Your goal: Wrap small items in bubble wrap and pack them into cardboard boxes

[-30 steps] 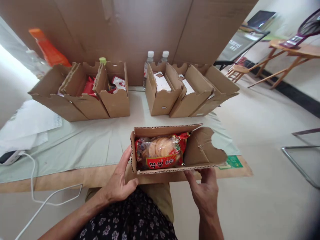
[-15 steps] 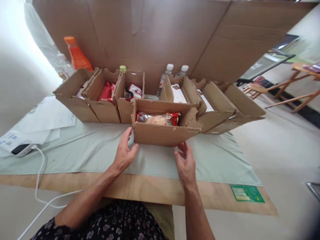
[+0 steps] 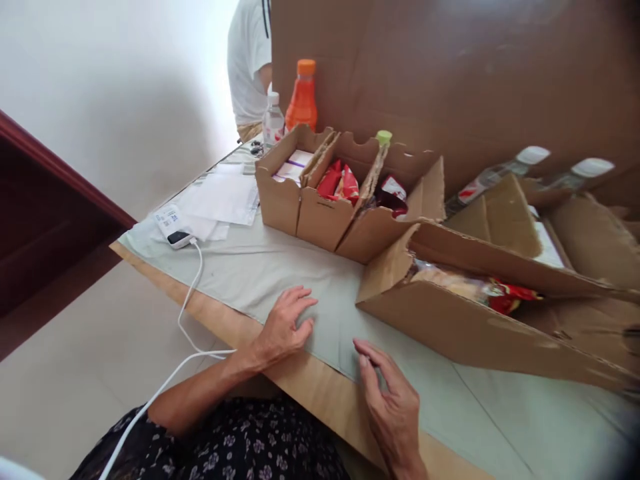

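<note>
My left hand (image 3: 289,323) hovers over or rests on the pale green cloth (image 3: 235,270), fingers apart and holding nothing. Near the table's front edge is my right hand (image 3: 393,407), with its fingers extended and nothing in it. In front of both hands lies a long cardboard box (image 3: 450,327), touched by neither. A clear and red snack packet (image 3: 505,293) lies inside that box. Behind it stands a row of open cardboard boxes: one holds white and purple cartons (image 3: 295,167), another red packets (image 3: 340,181), a third a dark red and white packet (image 3: 395,193).
An orange bottle (image 3: 303,97) and clear bottles stand behind the boxes against a tall cardboard panel (image 3: 425,73). Left are plastic bags (image 3: 225,193) and a white device (image 3: 175,230) with a cable (image 3: 195,287). A person in a white shirt (image 3: 247,67) is beyond the panel.
The view has turned left, bringing a person and the wall into sight. Both hands have drawn back from the long box toward the table's front edge.
</note>
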Tool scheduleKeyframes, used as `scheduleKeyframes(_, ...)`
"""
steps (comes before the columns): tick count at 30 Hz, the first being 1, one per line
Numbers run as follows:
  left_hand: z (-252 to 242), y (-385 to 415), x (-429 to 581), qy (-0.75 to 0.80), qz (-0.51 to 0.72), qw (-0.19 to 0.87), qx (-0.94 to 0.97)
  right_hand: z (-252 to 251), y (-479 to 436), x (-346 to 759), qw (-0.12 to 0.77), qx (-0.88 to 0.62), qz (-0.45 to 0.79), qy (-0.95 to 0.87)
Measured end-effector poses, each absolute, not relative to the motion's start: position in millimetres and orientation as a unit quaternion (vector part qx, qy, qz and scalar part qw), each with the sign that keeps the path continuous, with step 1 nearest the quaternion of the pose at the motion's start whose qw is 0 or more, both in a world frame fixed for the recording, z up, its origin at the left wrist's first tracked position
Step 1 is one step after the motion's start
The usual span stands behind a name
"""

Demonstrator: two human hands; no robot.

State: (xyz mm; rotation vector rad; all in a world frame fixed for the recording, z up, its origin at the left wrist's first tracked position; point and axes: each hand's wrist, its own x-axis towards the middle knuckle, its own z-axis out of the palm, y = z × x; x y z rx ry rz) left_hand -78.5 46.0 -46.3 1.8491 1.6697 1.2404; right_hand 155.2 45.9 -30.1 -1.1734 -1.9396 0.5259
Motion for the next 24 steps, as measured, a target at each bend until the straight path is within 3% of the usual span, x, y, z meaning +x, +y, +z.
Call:
scheduleKeyframes(4, -59.5, 32.7, -84.2, 0.567, 0.434, 0.165, 0.681, 1.1, 106.8, 72.4, 0.35, -0.329, 0.175, -0.86)
scheduleKeyframes(10, -67.6, 37.0, -83.0, 0.558, 0.451, 0.182, 0.672, 7.2, 191.9, -93.7, 0.095, -0.221, 0.076, -0.968)
scheduleKeyframes(14, -68.9, 37.9, -83.8, 0.557, 0.449, 0.186, 0.673, 0.7, 217.0, -166.2, 0.028, -0.213, 0.067, -0.974)
scheduleKeyframes(18, -66.4, 38.3, -83.4, 0.552, 0.473, 0.215, 0.653, 8.7, 207.4, -162.5, 0.078, -0.222, 0.068, -0.97)
scheduleKeyframes(24, -74.0, 37.7, -90.1, 0.592, 0.564, 0.296, 0.494, 27.8, 142.0, -25.8, 0.334, -0.206, 0.082, -0.916)
